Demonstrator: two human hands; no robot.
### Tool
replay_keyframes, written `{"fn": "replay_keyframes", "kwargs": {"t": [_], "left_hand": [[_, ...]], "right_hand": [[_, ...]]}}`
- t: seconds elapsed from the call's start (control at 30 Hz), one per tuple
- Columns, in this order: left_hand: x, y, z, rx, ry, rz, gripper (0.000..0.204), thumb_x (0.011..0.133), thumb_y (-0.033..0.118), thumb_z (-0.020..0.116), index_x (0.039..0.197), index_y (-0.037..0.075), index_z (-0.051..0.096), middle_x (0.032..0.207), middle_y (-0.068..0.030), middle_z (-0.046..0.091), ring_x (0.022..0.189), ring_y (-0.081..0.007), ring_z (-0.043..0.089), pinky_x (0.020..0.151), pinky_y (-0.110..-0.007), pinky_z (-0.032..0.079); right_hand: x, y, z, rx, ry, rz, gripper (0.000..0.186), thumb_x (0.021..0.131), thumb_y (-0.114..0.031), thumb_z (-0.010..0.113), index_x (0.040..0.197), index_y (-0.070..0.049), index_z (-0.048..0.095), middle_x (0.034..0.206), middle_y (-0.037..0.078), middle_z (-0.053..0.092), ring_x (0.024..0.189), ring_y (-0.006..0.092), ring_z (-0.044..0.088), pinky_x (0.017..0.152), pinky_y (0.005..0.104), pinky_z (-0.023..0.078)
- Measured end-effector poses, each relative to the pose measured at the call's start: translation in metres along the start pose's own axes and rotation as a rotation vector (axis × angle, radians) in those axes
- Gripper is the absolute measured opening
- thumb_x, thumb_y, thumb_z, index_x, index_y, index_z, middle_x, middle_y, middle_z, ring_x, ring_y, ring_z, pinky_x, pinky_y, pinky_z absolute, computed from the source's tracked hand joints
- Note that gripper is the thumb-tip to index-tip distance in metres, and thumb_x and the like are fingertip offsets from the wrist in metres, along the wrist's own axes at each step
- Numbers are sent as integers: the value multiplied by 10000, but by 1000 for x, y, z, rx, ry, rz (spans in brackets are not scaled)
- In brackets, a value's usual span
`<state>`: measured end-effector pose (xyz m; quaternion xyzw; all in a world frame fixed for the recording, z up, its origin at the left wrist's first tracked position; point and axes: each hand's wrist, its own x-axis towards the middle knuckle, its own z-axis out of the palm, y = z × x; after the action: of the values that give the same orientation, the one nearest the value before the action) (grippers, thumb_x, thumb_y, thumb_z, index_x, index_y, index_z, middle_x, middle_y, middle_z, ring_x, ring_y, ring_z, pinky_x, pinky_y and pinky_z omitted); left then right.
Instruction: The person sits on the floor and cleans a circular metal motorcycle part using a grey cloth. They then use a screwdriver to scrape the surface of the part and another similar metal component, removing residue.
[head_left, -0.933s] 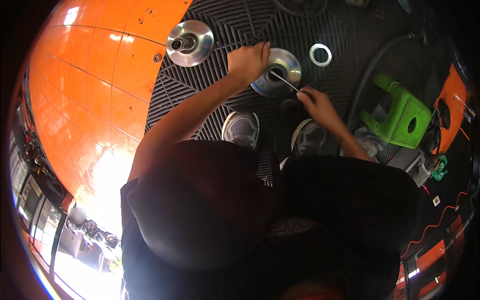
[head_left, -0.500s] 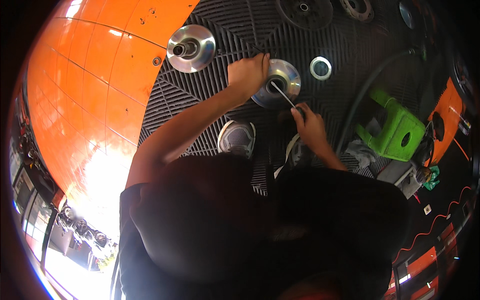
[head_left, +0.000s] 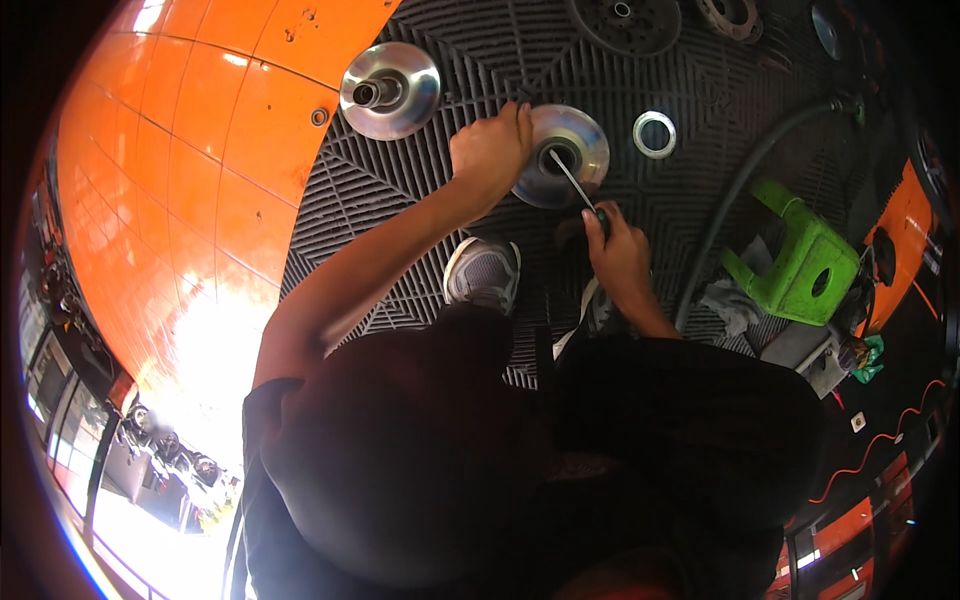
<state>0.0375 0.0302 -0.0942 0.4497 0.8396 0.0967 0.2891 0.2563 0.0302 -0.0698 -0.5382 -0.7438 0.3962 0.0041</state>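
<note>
A shiny metal pulley disc [head_left: 588, 140] with a dark central bore lies ahead of me on the ribbed mat. My left hand [head_left: 488, 152] is closed on its left rim, the fingertips partly hidden from above. In my closed right hand [head_left: 622, 256] is a screwdriver [head_left: 576, 184], its handle mostly covered by the fingers. The thin shaft slants up and left, and its tip is at the disc's bore; how deep it reaches I cannot tell. A second metal disc [head_left: 415, 98] with a raised hub sits to the left, and a silver ring [head_left: 655, 135] lies to the right.
Orange tiled floor [head_left: 180, 170] borders the black ribbed mat [head_left: 470, 60] on the left, with a small ring [head_left: 319, 117] on it. Dark round parts [head_left: 630, 35] lie at the far side. A green stool [head_left: 815, 265] and a hose [head_left: 735, 165] are on the right.
The whole view has shifted slightly, so the floor things appear a little further right. Both hands keep their holds, and the screwdriver tip stays at the disc's bore.
</note>
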Motion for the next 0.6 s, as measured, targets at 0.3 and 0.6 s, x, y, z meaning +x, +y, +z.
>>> {"fn": "replay_keyframes", "kwargs": {"t": [0.3, 0.6], "left_hand": [[41, -12, -21, 24, 132, 615, 289, 944, 368, 501, 948, 115, 640, 701, -105, 670, 608, -328, 653, 539, -434, 523], [52, 2, 4, 29, 67, 544, 356, 963, 332, 472, 745, 118, 654, 606, -121, 635, 538, -328, 625, 486, -431, 491]], "right_hand": [[9, 0, -15, -171, -20, -95, 343, 926, -434, 560, 1010, -108, 626, 671, 166, 659, 636, 384, 661, 563, 463, 513], [11, -7, -16, -200, -74, -40, 349, 919, -418, 577, 1023, -91, 637, 671, 166, 661, 624, 367, 666, 561, 454, 518]]}}
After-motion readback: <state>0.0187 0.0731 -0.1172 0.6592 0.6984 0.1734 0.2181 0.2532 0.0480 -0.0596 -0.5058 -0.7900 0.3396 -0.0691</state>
